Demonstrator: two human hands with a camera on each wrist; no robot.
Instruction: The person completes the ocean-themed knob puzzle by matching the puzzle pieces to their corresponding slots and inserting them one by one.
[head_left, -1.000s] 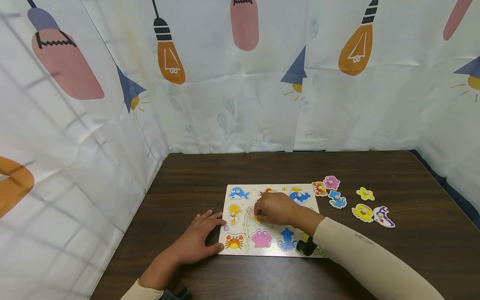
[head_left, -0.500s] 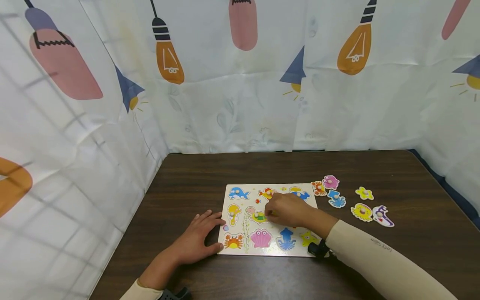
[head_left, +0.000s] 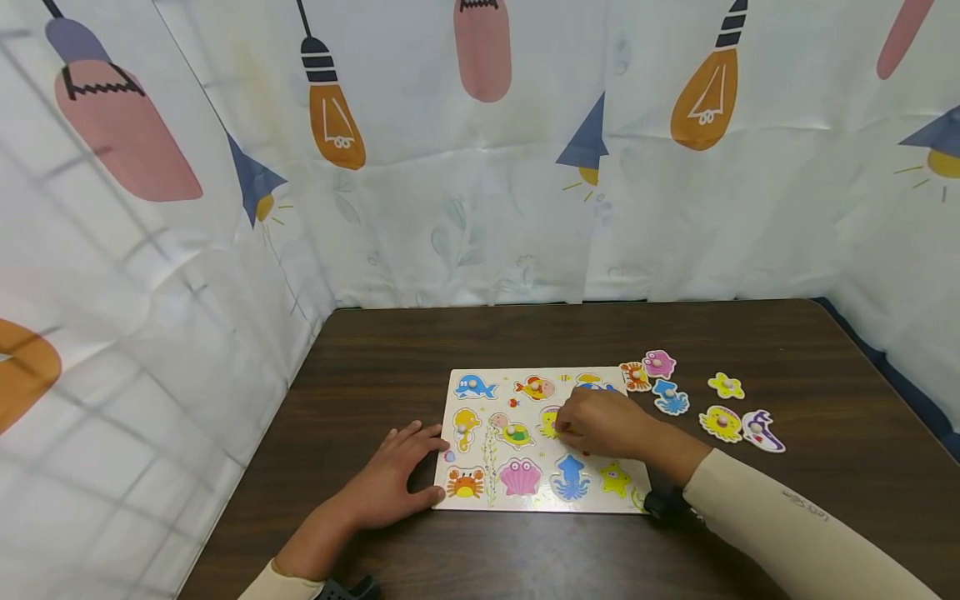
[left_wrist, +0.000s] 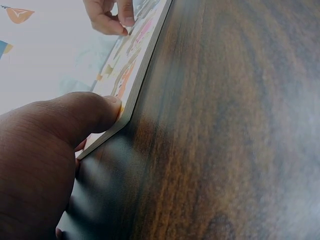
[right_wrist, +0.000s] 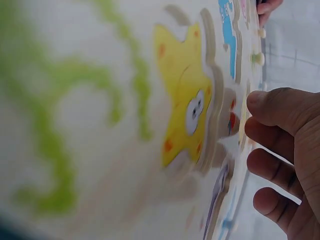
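Note:
A wooden sea-animal puzzle board (head_left: 497, 393) lies on the dark table (head_left: 525, 333). My left hand (head_left: 393, 479) rests flat on the table, its thumb (left_wrist: 80, 117) against the board's near left corner (left_wrist: 135, 85). My right hand (head_left: 600, 421) hovers over the board's middle right, fingertips by a yellow piece (head_left: 549, 421). In the right wrist view its fingers (right_wrist: 280, 160) are loosely curled with nothing between them, beside the yellow star piece (right_wrist: 187, 110). Turtle (head_left: 513, 433), shell (head_left: 521, 477) and squid (head_left: 570, 477) pieces sit in the board.
Several loose pieces lie on the table right of the board, among them a pink one (head_left: 659, 364), a blue one (head_left: 670, 398), a yellow octopus (head_left: 722, 422) and a purple one (head_left: 762, 431). Printed curtains (head_left: 480, 167) close in the back and both sides.
My right hand has slid rightward across the board, leaving the turtle piece uncovered in its slot. The left hand has not moved.

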